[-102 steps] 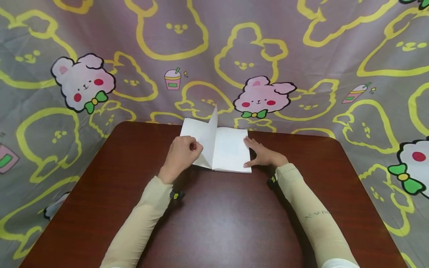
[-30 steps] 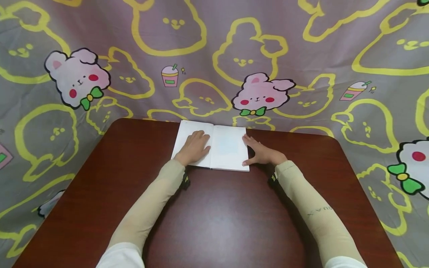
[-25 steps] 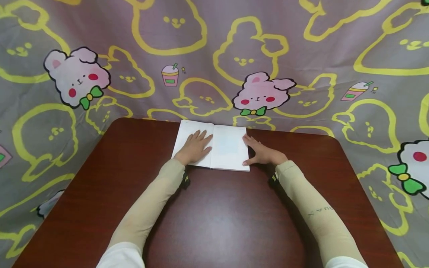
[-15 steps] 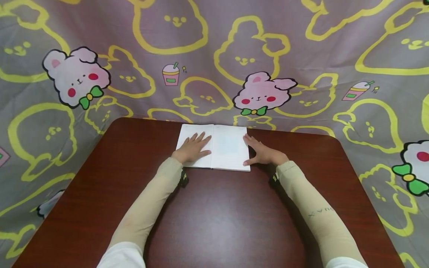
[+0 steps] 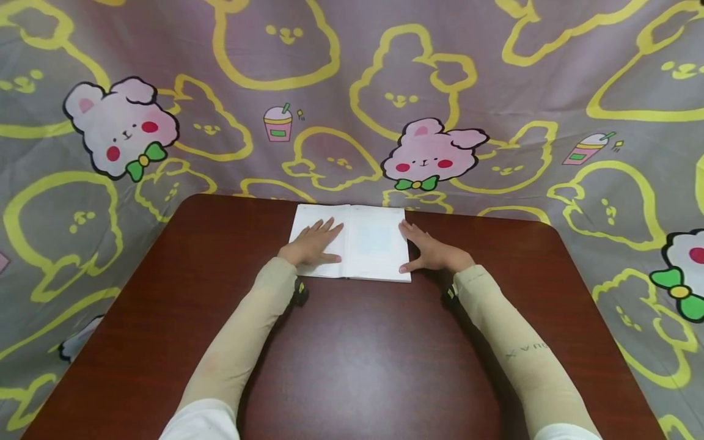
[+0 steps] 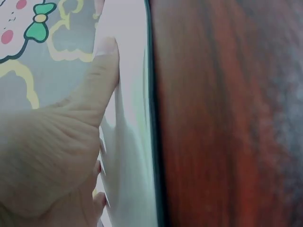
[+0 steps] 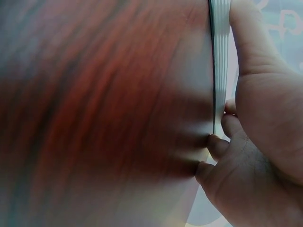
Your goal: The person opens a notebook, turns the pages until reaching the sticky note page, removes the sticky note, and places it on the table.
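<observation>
An open book [image 5: 374,244] with white pages and a dark cover edge lies flat near the back of the table. My left hand [image 5: 315,243] rests on its left page, fingers spread and thumb pointing toward the spine. In the left wrist view the thumb of that left hand [image 6: 52,146] lies along the page near the book's front edge [image 6: 135,118]. At the right edge of the book is my right hand [image 5: 431,249], thumb and fingertips touching the page margin. The right wrist view shows this right hand [image 7: 265,109] beside the stacked page edges [image 7: 220,61].
The dark reddish-brown table [image 5: 352,360] has rounded back corners. Behind it hangs a grey-pink curtain [image 5: 324,104] with yellow outlines and cartoon rabbits, close to the book's far edge. Both forearms wear beige sleeves [image 5: 242,336].
A raised page has been laid down flat. My left hand went from curled beside it to spread on the left page, then slid slightly left. The right hand has stayed in place.
</observation>
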`<state>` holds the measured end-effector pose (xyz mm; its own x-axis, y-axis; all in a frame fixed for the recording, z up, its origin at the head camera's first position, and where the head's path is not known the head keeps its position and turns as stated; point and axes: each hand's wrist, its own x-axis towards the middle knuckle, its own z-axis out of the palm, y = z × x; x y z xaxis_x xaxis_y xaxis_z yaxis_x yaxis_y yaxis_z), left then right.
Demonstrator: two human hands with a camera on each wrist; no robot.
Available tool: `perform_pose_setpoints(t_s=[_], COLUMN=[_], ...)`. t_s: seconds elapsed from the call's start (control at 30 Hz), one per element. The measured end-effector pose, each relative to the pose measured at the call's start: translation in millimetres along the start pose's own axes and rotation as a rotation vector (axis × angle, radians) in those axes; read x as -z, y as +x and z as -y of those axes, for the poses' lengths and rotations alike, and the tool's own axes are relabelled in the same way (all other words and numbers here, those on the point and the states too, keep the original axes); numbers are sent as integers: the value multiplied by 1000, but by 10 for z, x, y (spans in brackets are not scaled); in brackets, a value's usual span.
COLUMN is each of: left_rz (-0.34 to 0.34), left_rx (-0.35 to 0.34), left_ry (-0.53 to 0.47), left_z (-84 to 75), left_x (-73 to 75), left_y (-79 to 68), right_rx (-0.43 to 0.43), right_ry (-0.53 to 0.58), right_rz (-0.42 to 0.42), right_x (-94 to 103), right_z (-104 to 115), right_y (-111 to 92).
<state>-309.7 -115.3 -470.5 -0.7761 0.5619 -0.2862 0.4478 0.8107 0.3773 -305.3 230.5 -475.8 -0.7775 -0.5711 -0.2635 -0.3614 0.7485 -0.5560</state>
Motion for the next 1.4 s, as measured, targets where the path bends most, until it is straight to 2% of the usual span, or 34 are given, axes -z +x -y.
perform_pose_setpoints(t_s=[0.3,0.47,0.63,0.73,0.8,0.97,1.13,1.27,1.4], left_rz=[-11,-12,-11,-29,-65,-214,-346,-375,-370], left_rx=[51,86,80,38,-6,-109,-205,-259,-290], left_ry=[42,30,88,118,122,72,43,43,40], left_z=[-125,-174,-204,-215,-222,-272,-376,-481,-574], left_x=[-38,-29,1,15,10,-66,-150,-207,-254], left_y=[-17,-4,-36,-94,-134,-191,-176,-125,-78], right_rx=[-22,-12,5,7,3,7,20,19,17], right_ry=[-1,-3,5,11,9,5,12,19,9], right_rz=[16,7,7,11,10,-1,-1,1,-1], right_x=[8,19,11,8,12,33,35,33,36], right_z=[9,7,17,26,30,25,-2,-13,-11], right_y=[-58,-77,-58,-36,-24,-14,-6,-1,2])
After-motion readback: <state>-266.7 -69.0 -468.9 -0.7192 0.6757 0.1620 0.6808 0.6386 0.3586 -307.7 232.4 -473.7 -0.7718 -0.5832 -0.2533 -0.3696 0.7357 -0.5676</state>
